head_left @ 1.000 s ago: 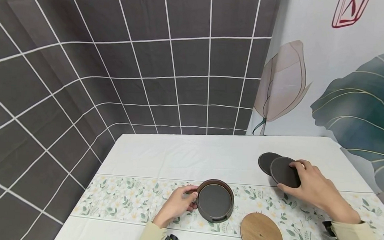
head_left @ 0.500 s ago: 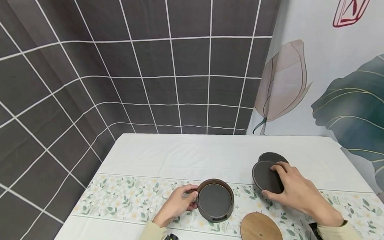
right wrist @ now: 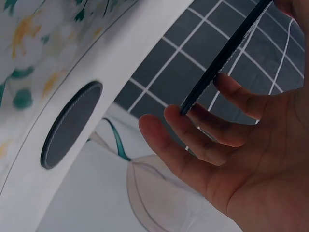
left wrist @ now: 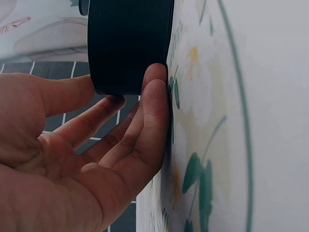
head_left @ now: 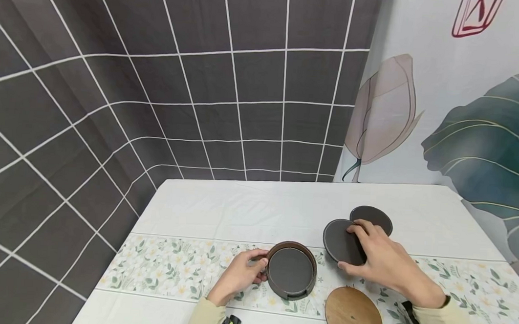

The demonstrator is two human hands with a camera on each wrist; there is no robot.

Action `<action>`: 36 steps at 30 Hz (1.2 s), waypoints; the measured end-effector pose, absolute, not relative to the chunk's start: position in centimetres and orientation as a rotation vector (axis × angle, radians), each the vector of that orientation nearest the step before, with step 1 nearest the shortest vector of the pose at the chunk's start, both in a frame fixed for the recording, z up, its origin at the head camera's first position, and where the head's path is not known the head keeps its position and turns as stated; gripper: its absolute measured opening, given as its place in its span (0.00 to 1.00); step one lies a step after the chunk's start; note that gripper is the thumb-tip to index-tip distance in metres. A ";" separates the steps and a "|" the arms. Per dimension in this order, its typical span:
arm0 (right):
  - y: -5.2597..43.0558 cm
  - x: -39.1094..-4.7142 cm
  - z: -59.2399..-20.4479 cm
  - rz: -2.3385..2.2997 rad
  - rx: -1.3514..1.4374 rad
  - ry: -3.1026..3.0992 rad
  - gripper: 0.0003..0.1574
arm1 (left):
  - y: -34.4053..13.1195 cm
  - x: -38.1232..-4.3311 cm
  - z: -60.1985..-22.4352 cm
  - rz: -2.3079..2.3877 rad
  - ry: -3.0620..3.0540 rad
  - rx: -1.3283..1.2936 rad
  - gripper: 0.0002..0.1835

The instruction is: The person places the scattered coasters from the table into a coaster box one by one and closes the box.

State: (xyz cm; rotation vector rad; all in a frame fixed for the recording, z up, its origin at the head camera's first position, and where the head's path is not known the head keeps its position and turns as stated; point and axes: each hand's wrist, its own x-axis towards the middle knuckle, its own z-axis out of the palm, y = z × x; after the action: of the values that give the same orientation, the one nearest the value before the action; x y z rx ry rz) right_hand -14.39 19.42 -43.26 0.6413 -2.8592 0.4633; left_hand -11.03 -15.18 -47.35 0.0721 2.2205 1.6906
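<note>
Has wooden disc (head_left: 354, 314) lying flat nearest, on floral-banded white tablecloth (head_left: 239, 210). Just beyond, grips side wall of round brown coaster holder (head_left: 292, 245), dark inner coaster (head_left: 290, 271) in it, with thumb and lightly curled fingers of left hand (head_left: 239, 274). Farther right, pinches held-up coaster (head_left: 340, 239) by its edge between half-spread thumb and fingertips of right hand (head_left: 385, 260), clear of tablecloth, just short of far coaster (head_left: 374, 215) lying flat beyond.

Far left corner: passable tabletop (head_left: 222, 209)
Left edge: passable inward to left hand (head_left: 239, 277)
Toward near edge: wooden disc (head_left: 354, 314) obstructs
Toward far edge: lying dark disc (head_left: 376, 217) obstructs
</note>
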 end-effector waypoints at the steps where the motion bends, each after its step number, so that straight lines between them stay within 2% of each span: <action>1: 19.2 -14.3 -43.3 0.462 0.650 -2.859 0.51 | -15.2 -11.0 -47.3 1.691 2.219 0.074 0.19; 36: 12.0 -13.1 -45.3 0.425 0.953 -2.798 0.49 | -15.1 -11.0 -47.3 1.670 2.219 0.042 0.18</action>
State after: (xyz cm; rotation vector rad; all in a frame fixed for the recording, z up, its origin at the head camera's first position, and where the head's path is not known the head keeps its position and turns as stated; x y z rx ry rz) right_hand -13.06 11.98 -45.31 0.9526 -2.7975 0.4254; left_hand -11.04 -15.10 -47.26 0.0422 2.2189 1.6704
